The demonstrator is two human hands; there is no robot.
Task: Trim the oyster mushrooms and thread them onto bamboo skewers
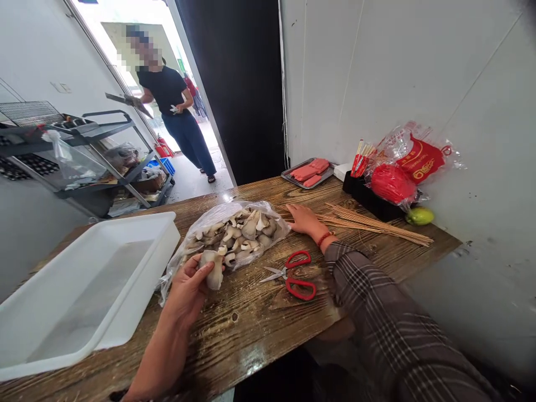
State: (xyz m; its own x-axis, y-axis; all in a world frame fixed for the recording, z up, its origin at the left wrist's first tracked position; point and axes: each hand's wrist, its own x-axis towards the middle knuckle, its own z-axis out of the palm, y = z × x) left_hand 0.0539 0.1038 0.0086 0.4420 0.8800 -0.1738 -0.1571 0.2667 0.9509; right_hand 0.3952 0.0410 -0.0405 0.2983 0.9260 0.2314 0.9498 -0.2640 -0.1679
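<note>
Between thumb and fingers, my left hand [190, 287] holds a grey mushroom [214, 271] in front of an open plastic bag [195, 223] of similar mushrooms [247, 229]. My right hand [305, 219], with a red bracelet at the wrist, reaches to the right side of the bag, fingers stretched out over the near ends of thin wooden skewers [377, 223]. Whether its fingertips touch the skewers is unclear. Red-handled scissors [288, 273] lie spread on the wooden table [247, 324], nearer to me than the bag.
A white plastic tub [138, 307] stands at the left. Behind are a metal tray [307, 183] with pink packets, a black box [368, 201] with red packages and a yellow-green object [420, 216]. A person [167, 95] stands in the doorway beside a shelf cart [100, 131].
</note>
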